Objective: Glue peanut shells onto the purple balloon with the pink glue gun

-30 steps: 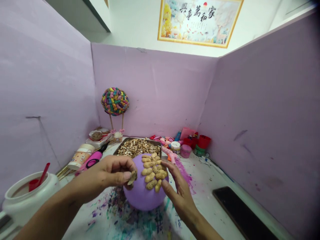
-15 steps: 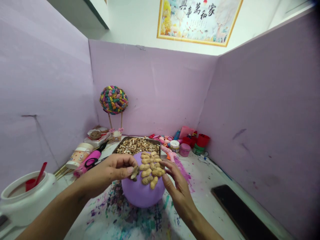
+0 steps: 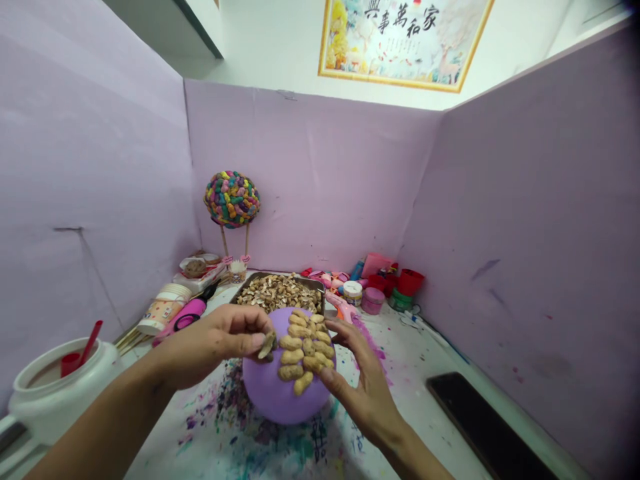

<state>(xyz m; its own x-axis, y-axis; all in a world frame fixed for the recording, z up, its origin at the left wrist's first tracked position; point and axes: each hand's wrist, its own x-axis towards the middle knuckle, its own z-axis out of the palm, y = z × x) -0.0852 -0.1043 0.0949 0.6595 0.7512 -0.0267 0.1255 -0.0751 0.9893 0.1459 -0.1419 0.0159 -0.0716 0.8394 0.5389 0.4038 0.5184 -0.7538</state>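
A purple balloon (image 3: 273, 400) sits in front of me, with several peanut shells (image 3: 291, 357) stuck in rows on its upper face. My left hand (image 3: 215, 343) pinches a loose peanut shell (image 3: 267, 345) between thumb and fingers, just left of those rows; it looks darker than the stuck ones. Curved around the balloon's right side, my right hand (image 3: 367, 390) steadies it, fingertips against the outermost shells. Behind the balloon stands a metal tray (image 3: 324, 303) heaped with broken peanut shells (image 3: 280, 293).
A pink glue gun (image 3: 340, 305) lies behind my right hand, near small jars (image 3: 373, 300) and red cups (image 3: 411, 282). A phone (image 3: 480, 420) lies at right. At left are a white pot (image 3: 65, 393), paper cups (image 3: 165, 308) and scissors (image 3: 186, 321). A coloured peanut-shell ball (image 3: 232, 199) stands on sticks behind.
The balloon has turned slightly, so its shell rows tilt and sit a little lower. My left hand still holds the loose shell. The whole view has shifted slightly.
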